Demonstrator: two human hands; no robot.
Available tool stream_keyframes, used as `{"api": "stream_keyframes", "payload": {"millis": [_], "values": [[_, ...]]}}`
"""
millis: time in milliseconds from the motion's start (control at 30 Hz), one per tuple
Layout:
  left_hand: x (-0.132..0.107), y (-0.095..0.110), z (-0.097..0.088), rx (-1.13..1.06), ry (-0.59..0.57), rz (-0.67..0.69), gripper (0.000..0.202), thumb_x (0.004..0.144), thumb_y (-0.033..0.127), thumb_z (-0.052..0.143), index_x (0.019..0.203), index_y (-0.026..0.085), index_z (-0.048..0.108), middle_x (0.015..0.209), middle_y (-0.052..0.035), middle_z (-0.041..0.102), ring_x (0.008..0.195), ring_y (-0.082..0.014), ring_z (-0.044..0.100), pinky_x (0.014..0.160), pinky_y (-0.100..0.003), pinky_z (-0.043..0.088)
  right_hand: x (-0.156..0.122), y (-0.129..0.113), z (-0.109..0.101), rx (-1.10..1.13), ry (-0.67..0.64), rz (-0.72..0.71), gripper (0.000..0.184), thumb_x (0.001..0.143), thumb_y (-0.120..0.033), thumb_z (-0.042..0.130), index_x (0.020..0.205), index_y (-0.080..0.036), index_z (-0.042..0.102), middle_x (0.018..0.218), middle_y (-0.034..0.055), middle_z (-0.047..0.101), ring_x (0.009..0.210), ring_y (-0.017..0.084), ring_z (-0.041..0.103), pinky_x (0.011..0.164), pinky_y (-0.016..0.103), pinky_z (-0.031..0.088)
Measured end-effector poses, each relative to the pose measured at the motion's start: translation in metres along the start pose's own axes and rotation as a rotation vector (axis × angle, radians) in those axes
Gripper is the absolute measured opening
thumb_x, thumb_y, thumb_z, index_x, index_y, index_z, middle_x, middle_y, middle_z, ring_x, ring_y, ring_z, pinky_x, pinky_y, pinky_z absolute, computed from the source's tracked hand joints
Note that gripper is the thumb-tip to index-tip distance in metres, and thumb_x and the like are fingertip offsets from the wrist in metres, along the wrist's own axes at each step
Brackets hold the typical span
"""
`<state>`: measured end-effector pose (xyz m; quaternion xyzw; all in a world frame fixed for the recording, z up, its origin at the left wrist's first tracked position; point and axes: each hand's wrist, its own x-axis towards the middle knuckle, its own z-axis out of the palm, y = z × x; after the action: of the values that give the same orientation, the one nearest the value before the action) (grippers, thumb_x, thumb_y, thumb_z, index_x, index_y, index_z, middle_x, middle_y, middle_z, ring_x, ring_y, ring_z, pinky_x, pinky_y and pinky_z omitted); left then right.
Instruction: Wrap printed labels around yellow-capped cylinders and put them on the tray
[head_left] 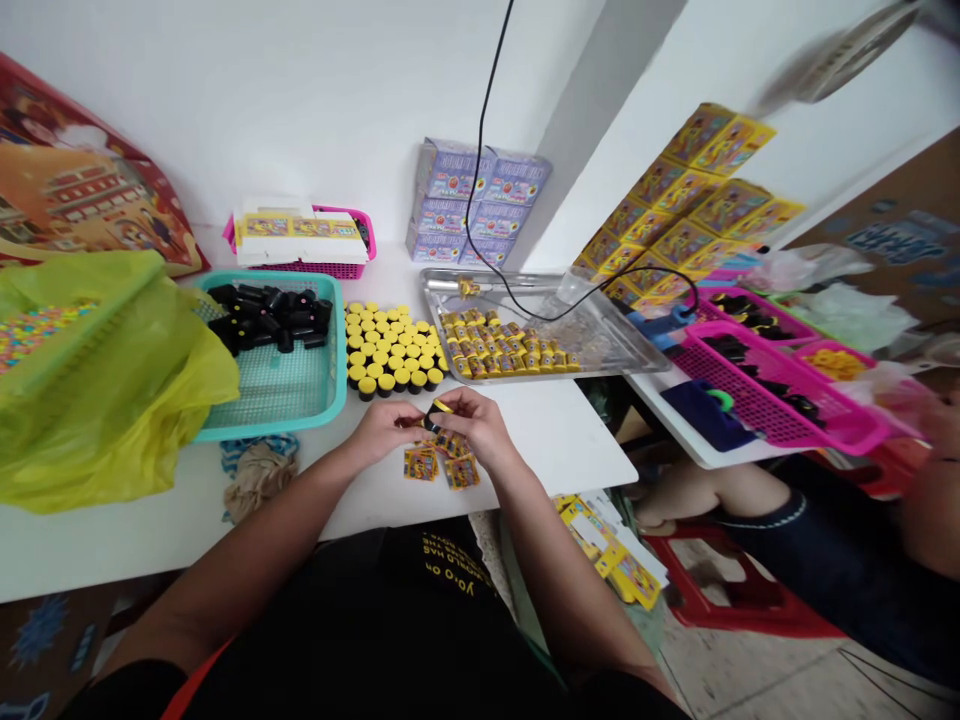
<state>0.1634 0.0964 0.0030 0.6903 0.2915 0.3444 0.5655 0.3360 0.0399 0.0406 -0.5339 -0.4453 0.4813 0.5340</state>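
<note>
Cylinder [433, 420] Pinched Between Both Hands

Your left hand [382, 430] and right hand [474, 425] are closed on it, fingers meeting at its yellow band; loose printed labels [442, 465] lie on the table at 6 o'clock from your hands; apparently done: labelled pieces [506, 345] ranked on the steel tray [630, 345] at 1 o'clock; apparently left: black cylinders [270, 318] in the teal basket [339, 350] at 11 o'clock, and yellow-capped cylinders [390, 350] standing at 12 o'clock.

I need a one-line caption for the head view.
Left hand and right hand hold a small black-and-yellow cylinder above printed yellow cards on a white table.
</note>
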Motion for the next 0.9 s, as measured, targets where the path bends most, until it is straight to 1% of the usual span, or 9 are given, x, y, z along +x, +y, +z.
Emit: {"api": "stream_keyframes", "payload": {"millis": [133, 233, 333, 400, 533, 600, 667, 767, 900], "values": [[0.000, 0.003, 0.000, -0.114, -0.029, -0.129, 0.028, 0.062, 0.038, 0.082, 0.074, 0.014, 0.072, 0.061, 0.0017, 0.060, 0.054, -0.0095, 0.047, 0.053, -0.024, 0.037, -0.005, -0.004, 0.006, 0.002, 0.039, -0.053, 0.035, 0.055, -0.035, 0.087, 0.075, -0.020, 0.063, 0.067, -0.0031, 0.065, 0.057, 0.012, 0.056, 0.057, 0.027, 0.045], [-0.001, 0.004, 0.001, -0.239, -0.039, -0.181, 0.031, 0.061, 0.039, 0.082, 0.074, 0.013, 0.071, 0.063, -0.0002, 0.062, 0.058, -0.0117, 0.051, 0.057, -0.025, 0.039, -0.007, -0.007, 0.009, -0.025, 0.056, -0.065, 0.037, 0.054, -0.038, 0.087, 0.076, -0.021, 0.062, 0.066, -0.0030, 0.064, 0.057, 0.012, 0.055, 0.056, 0.027, 0.045], [-0.003, 0.003, 0.004, -0.361, -0.019, -0.213, 0.035, 0.061, 0.041, 0.083, 0.077, 0.012, 0.071, 0.069, -0.0025, 0.065, 0.065, -0.0137, 0.056, 0.064, -0.027, 0.042, -0.007, -0.005, 0.010, -0.048, 0.065, -0.077, 0.039, 0.054, -0.039, 0.087, 0.076, -0.020, 0.061, 0.065, -0.0035, 0.062, 0.056, 0.012, 0.053, 0.054, 0.026, 0.043], [-0.003, 0.002, 0.006, -0.424, -0.005, -0.251, 0.037, 0.061, 0.043, 0.084, 0.077, 0.012, 0.071, 0.071, -0.0027, 0.066, 0.067, -0.0136, 0.057, 0.066, -0.028, 0.042, -0.007, -0.002, 0.011, -0.058, 0.068, -0.092, 0.038, 0.055, -0.038, 0.087, 0.075, -0.020, 0.060, 0.063, -0.0041, 0.060, 0.056, 0.012, 0.053, 0.054, 0.025, 0.043], [-0.004, 0.000, 0.009, -0.613, 0.012, -0.329, 0.043, 0.056, 0.043, 0.087, 0.080, 0.011, 0.071, 0.074, -0.0037, 0.068, 0.070, -0.0147, 0.061, 0.070, -0.029, 0.046, -0.010, 0.004, 0.014, -0.049, 0.068, -0.088, 0.033, 0.061, -0.039, 0.084, 0.078, -0.020, 0.062, 0.064, -0.0031, 0.061, 0.058, 0.013, 0.055, 0.056, 0.026, 0.046], [-0.004, 0.001, 0.011, -0.700, 0.016, -0.349, 0.043, 0.056, 0.041, 0.088, 0.079, 0.011, 0.069, 0.075, -0.0039, 0.067, 0.072, -0.0150, 0.062, 0.072, -0.030, 0.048, -0.013, 0.006, 0.014, -0.058, 0.070, -0.099, 0.032, 0.067, -0.043, 0.080, 0.083, -0.020, 0.065, 0.072, -0.0009, 0.065, 0.063, 0.015, 0.058, 0.059, 0.028, 0.049], [-0.005, 0.003, 0.013, -0.745, 0.006, -0.360, 0.040, 0.057, 0.038, 0.088, 0.075, 0.011, 0.067, 0.073, -0.0030, 0.066, 0.069, -0.0143, 0.062, 0.071, -0.030, 0.049, -0.017, 0.008, 0.015, -0.077, 0.095, -0.119, 0.032, 0.070, -0.046, 0.077, 0.086, -0.020, 0.067, 0.076, 0.0006, 0.066, 0.066, 0.015, 0.059, 0.060, 0.028, 0.050], [-0.007, 0.007, 0.016, -0.781, -0.015, -0.367, 0.039, 0.058, 0.036, 0.088, 0.074, 0.012, 0.063, 0.071, -0.0017, 0.064, 0.065, -0.0136, 0.061, 0.065, -0.029, 0.050, -0.019, 0.008, 0.013, -0.042, 0.068, -0.062, 0.031, 0.068, -0.045, 0.079, 0.083, -0.020, 0.066, 0.071, -0.0002, 0.066, 0.061, 0.015, 0.059, 0.058, 0.028, 0.050], [-0.009, 0.007, 0.018, -0.827, -0.016, -0.370, 0.039, 0.059, 0.036, 0.087, 0.071, 0.014, 0.057, 0.068, -0.0003, 0.062, 0.061, -0.0127, 0.059, 0.059, -0.027, 0.049, -0.016, 0.008, 0.007, 0.081, -0.080, 0.099, 0.034, 0.063, -0.041, 0.082, 0.084, -0.020, 0.066, 0.069, -0.0016, 0.067, 0.055, 0.014, 0.060, 0.054, 0.028, 0.049]]}}
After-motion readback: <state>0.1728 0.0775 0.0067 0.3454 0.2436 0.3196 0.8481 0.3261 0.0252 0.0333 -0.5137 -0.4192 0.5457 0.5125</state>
